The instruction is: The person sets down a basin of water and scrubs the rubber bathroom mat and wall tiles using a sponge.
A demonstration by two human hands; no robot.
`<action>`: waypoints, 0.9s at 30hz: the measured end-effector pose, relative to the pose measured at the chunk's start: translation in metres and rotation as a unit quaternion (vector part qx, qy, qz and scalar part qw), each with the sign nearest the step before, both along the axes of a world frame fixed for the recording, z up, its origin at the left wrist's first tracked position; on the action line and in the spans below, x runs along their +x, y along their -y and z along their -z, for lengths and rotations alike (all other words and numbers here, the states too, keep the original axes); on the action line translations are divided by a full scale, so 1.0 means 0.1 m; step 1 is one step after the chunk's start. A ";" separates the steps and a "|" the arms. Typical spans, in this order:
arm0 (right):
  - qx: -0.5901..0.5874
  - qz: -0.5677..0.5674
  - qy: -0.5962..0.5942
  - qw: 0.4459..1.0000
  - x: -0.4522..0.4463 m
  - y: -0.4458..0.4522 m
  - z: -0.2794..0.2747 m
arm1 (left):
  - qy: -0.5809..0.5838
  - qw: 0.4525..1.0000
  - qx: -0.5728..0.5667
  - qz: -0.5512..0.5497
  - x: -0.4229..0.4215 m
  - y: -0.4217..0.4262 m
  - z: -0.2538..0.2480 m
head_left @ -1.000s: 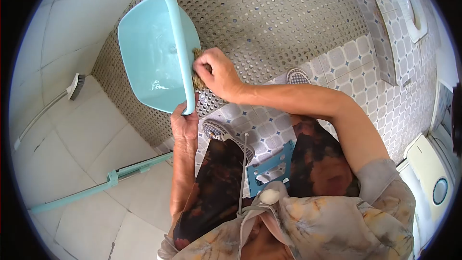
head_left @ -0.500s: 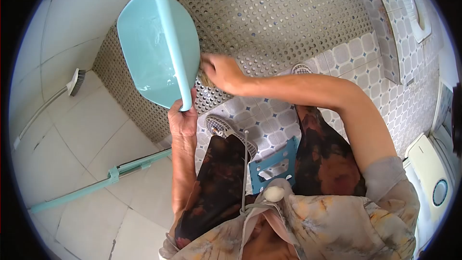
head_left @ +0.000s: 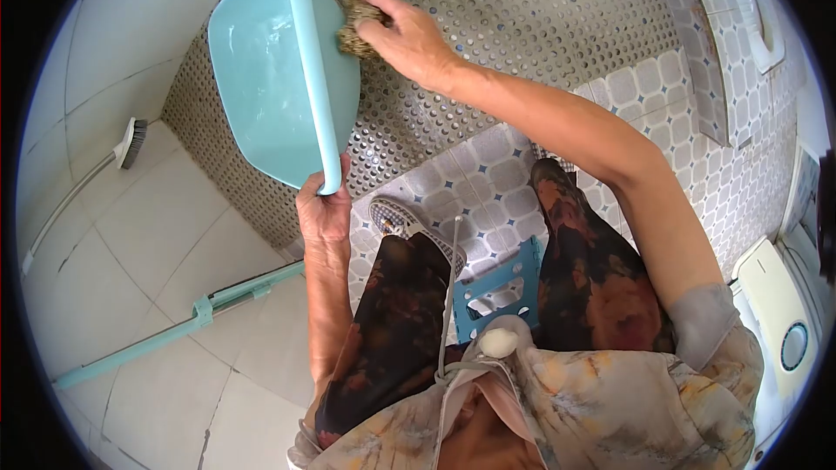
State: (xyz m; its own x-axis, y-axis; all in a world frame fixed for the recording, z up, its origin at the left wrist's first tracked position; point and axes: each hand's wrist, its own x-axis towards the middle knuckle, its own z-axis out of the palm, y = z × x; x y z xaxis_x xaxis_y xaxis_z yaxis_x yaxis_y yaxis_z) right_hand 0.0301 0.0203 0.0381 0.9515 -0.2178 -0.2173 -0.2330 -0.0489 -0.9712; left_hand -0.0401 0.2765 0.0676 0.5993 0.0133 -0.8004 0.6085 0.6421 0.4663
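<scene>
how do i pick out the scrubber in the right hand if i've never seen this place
Against the dotted grey floor, find the big light-blue basin, tilted and held by the left hand. At its outer side, the right hand grips the scrubber, a brown clump. Its rough, shaggy fibres set it apart from the smooth basin and the dark-bristled brush further left.

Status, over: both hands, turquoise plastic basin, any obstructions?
Left hand gripping tilted, pale turquoise plastic basin by its rim. Right hand holding bristly tan scrubber against basin's outer wall. Nothing visibly blocking the scrubber.
</scene>
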 end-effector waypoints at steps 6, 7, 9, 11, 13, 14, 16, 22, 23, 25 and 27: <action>-0.117 -0.025 0.263 0.957 -0.44 -0.40 -0.20 | -0.042 0.998 0.012 -0.044 0.02 0.00 0.03; -0.122 -0.043 0.292 0.948 -0.57 -0.50 -0.22 | -0.045 0.997 0.042 -0.037 0.03 0.03 -0.01; -0.134 -0.060 0.325 0.934 -0.63 -0.55 -0.19 | -0.049 0.994 0.100 -0.023 0.03 0.12 -0.08; -0.144 -0.058 0.331 0.931 -0.58 -0.56 -0.12 | -0.049 0.998 0.000 -0.040 0.04 0.01 -0.01; -0.177 -0.006 0.301 0.937 -0.28 -0.46 -0.18 | -0.047 0.997 -0.039 -0.047 0.01 -0.01 0.00; -0.192 0.019 0.286 0.939 -0.06 -0.39 -0.21 | -0.044 0.998 -0.028 -0.047 0.00 0.04 -0.02; -0.204 0.049 0.285 0.935 0.48 -0.18 -0.12 | -0.039 0.998 -0.028 -0.041 0.02 0.07 -0.03; -0.149 -0.001 0.275 0.950 0.44 -0.20 -0.20 | -0.057 0.994 -0.088 -0.025 0.03 -0.05 -0.01; -0.162 -0.004 0.267 0.950 0.22 -0.30 -0.20 | -0.052 0.996 -0.075 -0.022 0.06 0.01 -0.07; -0.157 -0.006 0.317 0.935 -0.28 -0.53 -0.16 | -0.040 0.998 -0.038 -0.028 0.07 0.05 -0.08; -0.113 -0.029 0.277 0.954 -0.63 -0.68 -0.27 | -0.030 0.998 0.011 -0.048 0.07 0.08 -0.02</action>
